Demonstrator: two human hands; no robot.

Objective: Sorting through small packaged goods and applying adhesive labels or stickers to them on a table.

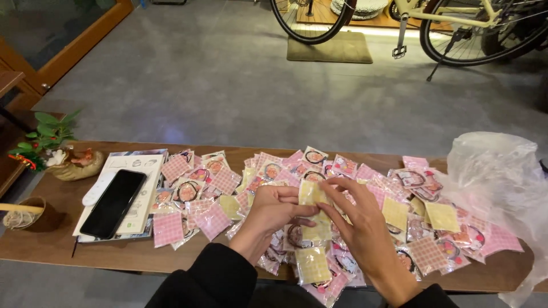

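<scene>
My left hand [271,214] and my right hand [359,225] meet over the middle of a wooden table [57,245], both holding a small yellow checked packet [311,194] between the fingers. More yellow packets hang just below it [317,231]. Under and around my hands lies a wide spread of small plastic packets [222,182], pink checked and yellow checked, many with dark hair rings inside. Both sleeves are black.
A black phone [114,202] lies on a white booklet [145,168] at the left, beside a white remote. A small plant in a shell-like pot [63,157] and a brown cup [28,212] stand far left. A crumpled clear plastic bag [496,171] sits at right. A bicycle [456,23] stands behind on the grey floor.
</scene>
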